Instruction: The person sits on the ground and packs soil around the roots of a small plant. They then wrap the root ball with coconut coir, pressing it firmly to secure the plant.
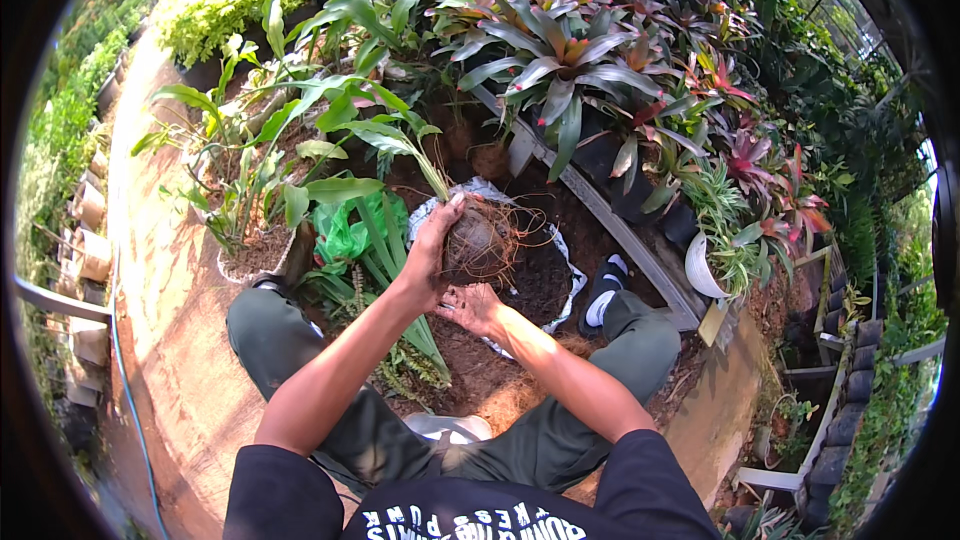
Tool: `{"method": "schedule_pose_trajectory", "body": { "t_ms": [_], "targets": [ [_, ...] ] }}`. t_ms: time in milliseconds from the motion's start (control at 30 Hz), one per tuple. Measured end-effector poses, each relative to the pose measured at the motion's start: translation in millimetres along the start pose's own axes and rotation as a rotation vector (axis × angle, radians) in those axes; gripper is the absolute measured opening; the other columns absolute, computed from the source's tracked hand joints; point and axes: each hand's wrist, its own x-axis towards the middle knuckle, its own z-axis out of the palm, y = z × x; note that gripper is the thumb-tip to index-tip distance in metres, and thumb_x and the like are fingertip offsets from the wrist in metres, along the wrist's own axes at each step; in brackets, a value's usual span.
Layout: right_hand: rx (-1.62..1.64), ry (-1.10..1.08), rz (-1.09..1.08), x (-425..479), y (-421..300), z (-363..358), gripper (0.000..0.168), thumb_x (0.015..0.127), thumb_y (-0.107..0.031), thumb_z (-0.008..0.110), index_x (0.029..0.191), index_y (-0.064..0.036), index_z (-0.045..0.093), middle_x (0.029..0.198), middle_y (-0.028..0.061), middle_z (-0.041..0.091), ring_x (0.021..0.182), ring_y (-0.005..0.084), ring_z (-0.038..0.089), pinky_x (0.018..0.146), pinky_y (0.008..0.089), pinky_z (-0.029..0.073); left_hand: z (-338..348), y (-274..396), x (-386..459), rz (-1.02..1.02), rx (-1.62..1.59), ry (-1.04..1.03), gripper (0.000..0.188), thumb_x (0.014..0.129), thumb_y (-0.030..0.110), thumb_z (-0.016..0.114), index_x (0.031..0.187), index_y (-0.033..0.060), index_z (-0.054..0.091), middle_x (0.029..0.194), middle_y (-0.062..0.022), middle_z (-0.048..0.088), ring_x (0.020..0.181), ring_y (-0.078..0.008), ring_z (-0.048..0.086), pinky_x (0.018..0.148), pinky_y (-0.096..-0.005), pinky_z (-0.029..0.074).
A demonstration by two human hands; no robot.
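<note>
Between my hands is a leafy plant whose round root ball [476,244] trails stringy brown roots. My left hand [435,240] grips it on the left side, near the base of the pale stems [429,169]. Just below the root ball, my right hand [474,307] has its fingers spread close to its underside; whether they touch it I cannot tell. Behind and to the right lies a white bag [574,289] with its rim rolled down and dark soil [544,277] inside. Long cut-looking green leaves [424,337] lie on the ground left of my right hand.
A green plastic bag [352,229] and a potted leafy plant [259,259] stand to the left. A metal rail [622,225] runs along the right, with bromeliads [566,64] behind it. A white pot [703,268] leans there. A blue hose [131,390] crosses the path at far left.
</note>
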Motion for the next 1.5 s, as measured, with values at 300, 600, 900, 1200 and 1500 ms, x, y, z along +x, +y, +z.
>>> {"method": "schedule_pose_trajectory", "body": {
  "t_ms": [300, 600, 900, 1200, 1500],
  "targets": [
    [0.146, -0.157, -0.131, -15.0, -41.1, 10.6, 0.039, 0.106, -0.032, 0.037, 0.133, -0.007, 0.05, 0.125, 0.0102, 0.063, 0.11, 0.0256, 0.064, 0.092, 0.0398, 0.057, -12.6, 0.2, 2.3, 0.166, 0.193, 0.202, 0.032, 0.101, 0.031, 0.054, 0.12, 0.0052, 0.056, 0.109, -0.0059, 0.064, 0.098, -0.0147, 0.063, 0.089, -0.0309, 0.052],
    [0.337, -0.092, -0.435, -39.3, -64.4, 17.8, 0.052, 0.1, -0.043, 0.048, 0.125, 0.002, 0.054, 0.127, 0.0196, 0.06, 0.119, 0.0309, 0.06, 0.102, 0.0417, 0.049, -24.8, -3.0, -3.0, 0.207, 0.41, 0.423, 0.035, 0.099, 0.03, 0.06, 0.122, 0.0029, 0.056, 0.113, -0.0061, 0.064, 0.102, -0.0135, 0.062, 0.09, -0.0307, 0.052],
    [-0.487, -0.054, -1.043, -53.8, -45.9, 51.9, 0.063, 0.101, -0.039, 0.051, 0.144, 0.006, 0.04, 0.144, 0.0197, 0.048, 0.133, 0.0273, 0.047, 0.115, 0.038, 0.032, -25.9, -26.9, 0.7, 0.167, 0.401, 0.426, 0.041, 0.097, 0.03, 0.062, 0.126, 0.0022, 0.054, 0.118, -0.0081, 0.062, 0.105, -0.0161, 0.062, 0.092, -0.0324, 0.05],
    [-0.891, 0.397, -1.51, -37.5, -18.4, 48.8, 0.038, 0.094, -0.028, 0.061, 0.114, 0.004, 0.064, 0.115, 0.0204, 0.064, 0.107, 0.0341, 0.063, 0.096, 0.0418, 0.049, -36.3, -59.8, 0.9, 0.149, 0.395, 0.456, 0.049, 0.096, 0.033, 0.061, 0.124, -0.006, 0.054, 0.114, -0.0132, 0.064, 0.102, -0.0178, 0.06, 0.089, -0.0318, 0.05],
    [-0.602, 0.267, -1.268, -26.1, -33.9, 42.5, 0.028, 0.092, -0.013, 0.054, 0.11, 0.004, 0.066, 0.107, 0.0147, 0.067, 0.1, 0.0227, 0.064, 0.09, 0.0351, 0.05, -28.0, -51.2, 0.3, 0.219, 0.45, 0.432, 0.044, 0.099, 0.036, 0.059, 0.12, -0.0022, 0.055, 0.109, -0.0128, 0.063, 0.098, -0.0186, 0.059, 0.088, -0.0338, 0.048]
  ]
}}
